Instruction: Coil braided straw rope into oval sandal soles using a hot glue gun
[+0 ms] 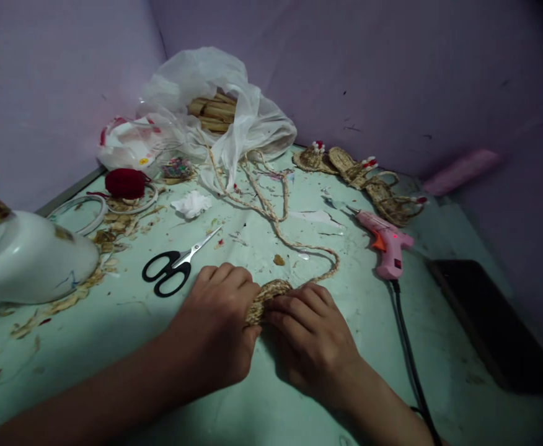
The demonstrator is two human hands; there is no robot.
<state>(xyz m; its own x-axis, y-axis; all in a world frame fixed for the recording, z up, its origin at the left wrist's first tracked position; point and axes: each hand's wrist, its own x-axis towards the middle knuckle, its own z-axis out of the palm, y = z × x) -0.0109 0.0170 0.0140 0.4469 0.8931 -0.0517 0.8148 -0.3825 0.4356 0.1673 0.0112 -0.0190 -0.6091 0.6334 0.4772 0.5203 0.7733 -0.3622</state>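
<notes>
Between my two hands, near the front of the table, is a small coiled piece of braided straw point(271, 296). My left hand point(222, 319) is closed on its left side, thumb below and fingers over the top. My right hand point(306, 331) grips its right side with bent fingers, and its fingertips are partly hidden. A braided straw cord point(294, 241) runs from beside my right hand back toward a white plastic bag point(253, 118). Black-handled scissors point(178, 263) lie just beyond my left hand. A pink glue gun point(385, 241) lies to the right, its small red light lit.
A white bottle point(34, 257) lies at the left, near red yarn point(125, 184), rings point(85, 214) and straw scraps. Small woven slippers point(385, 195) line the back right. A dark phone-like slab point(485, 316) and the black cable point(406, 347) are at the right.
</notes>
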